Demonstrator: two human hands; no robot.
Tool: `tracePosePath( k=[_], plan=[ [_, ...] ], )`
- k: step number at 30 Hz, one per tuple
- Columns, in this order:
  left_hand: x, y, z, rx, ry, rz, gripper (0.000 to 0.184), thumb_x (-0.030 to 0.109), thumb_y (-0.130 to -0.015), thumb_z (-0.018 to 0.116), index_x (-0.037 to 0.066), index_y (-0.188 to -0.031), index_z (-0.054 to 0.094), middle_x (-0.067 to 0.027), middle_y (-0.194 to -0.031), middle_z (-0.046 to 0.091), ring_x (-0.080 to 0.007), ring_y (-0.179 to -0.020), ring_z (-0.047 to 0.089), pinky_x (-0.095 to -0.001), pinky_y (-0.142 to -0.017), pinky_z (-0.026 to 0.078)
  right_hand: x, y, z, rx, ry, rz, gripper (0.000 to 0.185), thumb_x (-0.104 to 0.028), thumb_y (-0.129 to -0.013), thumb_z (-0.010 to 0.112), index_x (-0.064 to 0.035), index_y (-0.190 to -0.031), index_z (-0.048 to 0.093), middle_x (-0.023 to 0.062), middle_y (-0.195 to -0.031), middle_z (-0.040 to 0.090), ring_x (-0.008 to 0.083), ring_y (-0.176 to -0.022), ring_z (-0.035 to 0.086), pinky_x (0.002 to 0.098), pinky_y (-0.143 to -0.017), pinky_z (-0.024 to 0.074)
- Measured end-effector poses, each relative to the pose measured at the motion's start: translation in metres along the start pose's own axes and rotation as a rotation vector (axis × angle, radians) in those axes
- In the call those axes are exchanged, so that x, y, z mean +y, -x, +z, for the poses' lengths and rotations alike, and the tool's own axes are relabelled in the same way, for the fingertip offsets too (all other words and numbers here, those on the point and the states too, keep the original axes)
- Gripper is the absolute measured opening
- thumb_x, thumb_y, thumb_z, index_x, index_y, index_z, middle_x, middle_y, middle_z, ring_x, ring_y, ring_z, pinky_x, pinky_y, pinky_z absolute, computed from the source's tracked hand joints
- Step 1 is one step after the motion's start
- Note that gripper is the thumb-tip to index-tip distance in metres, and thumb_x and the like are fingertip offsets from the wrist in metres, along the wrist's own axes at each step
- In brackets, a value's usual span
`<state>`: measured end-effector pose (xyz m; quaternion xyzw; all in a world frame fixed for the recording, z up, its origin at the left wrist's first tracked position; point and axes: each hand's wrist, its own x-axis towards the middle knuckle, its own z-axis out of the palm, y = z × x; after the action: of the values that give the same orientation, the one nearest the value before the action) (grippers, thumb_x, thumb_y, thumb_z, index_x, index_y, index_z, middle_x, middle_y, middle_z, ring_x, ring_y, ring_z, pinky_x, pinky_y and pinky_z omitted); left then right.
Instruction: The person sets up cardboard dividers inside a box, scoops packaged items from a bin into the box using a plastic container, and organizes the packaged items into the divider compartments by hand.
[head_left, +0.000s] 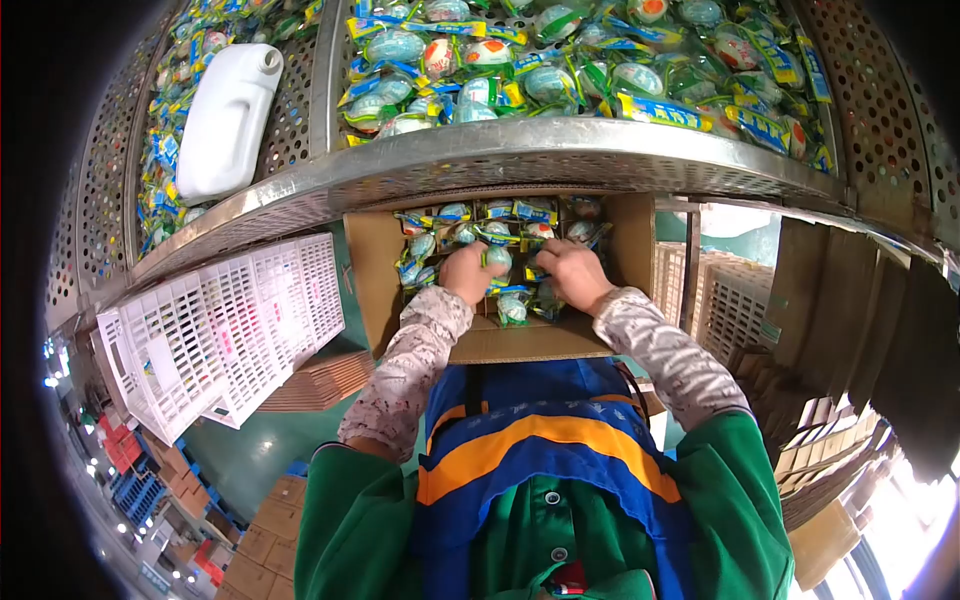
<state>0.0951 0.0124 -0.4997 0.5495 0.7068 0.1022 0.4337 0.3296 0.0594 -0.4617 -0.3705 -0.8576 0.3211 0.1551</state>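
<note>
- Two bare hands work apart inside an open cardboard box (628, 235), which sits beneath the rim of a perforated metal surface (590, 142) and holds egg-shaped packets (512, 307) in shiny wrappers.
- The left hand (467, 273), fingers curled, is against a pale packet (498, 258) near the middle of the box.
- The right hand (573, 275) bends downward on the other side, its fingers drawn close to one another above neighbouring packets; from this height, whether either hand truly pinches anything cannot be told.
- Patterned sleeves (665, 345) reach in over the box's near corners (a green garment (365, 520) and a blue-and-orange apron (545, 455) fill the foreground).
- More packets (480, 55) crowd the surface beyond, with a white jug (225, 125) off to the left; pale slatted crates (235, 325) stand beside the box.
- The likeliest trouble is snagging: the wrapper ends overlap, so lifting or turning one packet could drag its neighbour askew or tear the film.
- Pressing down hard might crush a packet beneath, while a sleeve catching the box's edge could shift the whole load. A knock to the surface could send loose packets over its rim.
</note>
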Motion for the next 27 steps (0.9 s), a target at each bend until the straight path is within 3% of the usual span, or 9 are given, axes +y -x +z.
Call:
tracePosePath(
  k=[6, 8, 10, 13, 17, 19, 21, 23, 27],
  plan=[
    [-0.027, -0.050, 0.017, -0.260, 0.153, -0.097, 0.050, 0.042, -0.082, 0.073, -0.006, -0.093, 0.069, -0.0266, -0.095, 0.069, -0.0379, -0.090, 0.068, -0.0463, -0.079, 0.051, 0.025, -0.004, 0.038, -0.072, 0.268, 0.040, 0.032, -0.004, -0.060, 0.069, -0.0083, -0.091, 0.064, 0.0103, -0.094, 0.060, 0.0337, -0.092, 0.061, 0.0449, -0.077, 0.0531],
    [-0.009, -0.045, 0.004, -0.240, -0.196, -0.284, 0.055, 0.047, -0.079, 0.076, -0.007, -0.090, 0.069, -0.0256, -0.100, 0.070, -0.0372, -0.092, 0.068, -0.0449, -0.083, 0.052, 0.024, -0.001, 0.040, -0.098, 0.263, 0.045, 0.031, -0.004, -0.061, 0.069, -0.0078, -0.091, 0.064, 0.0107, -0.094, 0.061, 0.0339, -0.092, 0.062, 0.0459, -0.078, 0.0529],
    [-0.003, -0.044, -0.009, -0.267, -0.077, -0.405, 0.061, 0.051, -0.076, 0.078, -0.007, -0.092, 0.071, -0.0222, -0.096, 0.072, -0.0343, -0.089, 0.070, -0.0422, -0.083, 0.053, 0.028, -0.006, 0.043, -0.118, 0.245, 0.072, 0.030, -0.003, -0.062, 0.069, -0.0069, -0.091, 0.064, 0.0114, -0.093, 0.062, 0.0347, -0.092, 0.061, 0.0463, -0.078, 0.0525],
    [-0.006, -0.043, -0.011, -0.424, -0.036, -0.354, 0.051, 0.045, -0.081, 0.076, -0.005, -0.092, 0.072, -0.0173, -0.080, 0.072, -0.0243, -0.054, 0.065, -0.0377, -0.057, 0.053, 0.005, -0.012, 0.009, -0.083, 0.092, 0.085, 0.029, -0.002, -0.063, 0.067, -0.0063, -0.091, 0.064, 0.0120, -0.093, 0.062, 0.0361, -0.091, 0.060, 0.0459, -0.080, 0.0509],
    [-0.009, -0.033, -0.001, -0.407, 0.301, -0.496, 0.033, 0.029, -0.089, 0.067, -0.004, -0.092, 0.071, -0.0158, -0.081, 0.072, -0.0200, -0.044, 0.055, -0.0323, -0.039, 0.042, -0.015, 0.007, -0.028, -0.267, 0.119, -0.028, 0.034, -0.006, -0.062, 0.068, -0.0104, -0.095, 0.067, 0.0079, -0.098, 0.061, 0.0307, -0.100, 0.057, 0.0447, -0.083, 0.0470],
    [-0.028, -0.049, 0.011, -0.321, 0.372, -0.547, 0.033, 0.029, -0.090, 0.064, -0.003, -0.084, 0.070, -0.0136, -0.074, 0.069, -0.0192, -0.043, 0.053, -0.0338, -0.040, 0.041, -0.013, 0.018, -0.023, -0.469, 0.328, -0.103, 0.035, -0.010, -0.061, 0.070, -0.0141, -0.095, 0.067, 0.0034, -0.101, 0.059, 0.0256, -0.108, 0.052, 0.0429, -0.087, 0.0425],
    [-0.020, -0.048, 0.019, -0.222, 0.383, -0.544, 0.038, 0.027, -0.095, 0.051, -0.003, -0.078, 0.066, -0.0131, -0.072, 0.068, -0.0186, -0.044, 0.055, -0.0378, -0.042, 0.042, -0.006, 0.028, -0.001, -0.411, 0.400, -0.069, 0.034, -0.011, -0.061, 0.071, -0.0141, -0.094, 0.066, 0.0035, -0.101, 0.059, 0.0260, -0.105, 0.053, 0.0423, -0.087, 0.0426],
    [-0.045, -0.061, 0.045, -0.197, 0.174, -0.315, 0.036, 0.025, -0.095, 0.051, -0.004, -0.078, 0.065, -0.0141, -0.073, 0.068, -0.0195, -0.045, 0.056, -0.0384, -0.043, 0.043, 0.001, 0.026, 0.010, -0.320, 0.458, -0.041, 0.029, -0.014, -0.064, 0.071, -0.0150, -0.092, 0.066, 0.0037, -0.099, 0.060, 0.0257, -0.100, 0.053, 0.0415, -0.086, 0.0433],
    [-0.051, -0.039, 0.027, -0.143, 0.205, -0.317, 0.035, 0.026, -0.099, 0.051, -0.004, -0.083, 0.062, -0.0152, -0.070, 0.065, -0.0230, -0.052, 0.060, -0.0387, -0.051, 0.047, 0.005, 0.014, 0.006, -0.308, 0.417, -0.068, 0.025, -0.015, -0.065, 0.070, -0.0168, -0.090, 0.068, 0.0030, -0.094, 0.061, 0.0254, -0.099, 0.055, 0.0420, -0.087, 0.0446]
  ],
)
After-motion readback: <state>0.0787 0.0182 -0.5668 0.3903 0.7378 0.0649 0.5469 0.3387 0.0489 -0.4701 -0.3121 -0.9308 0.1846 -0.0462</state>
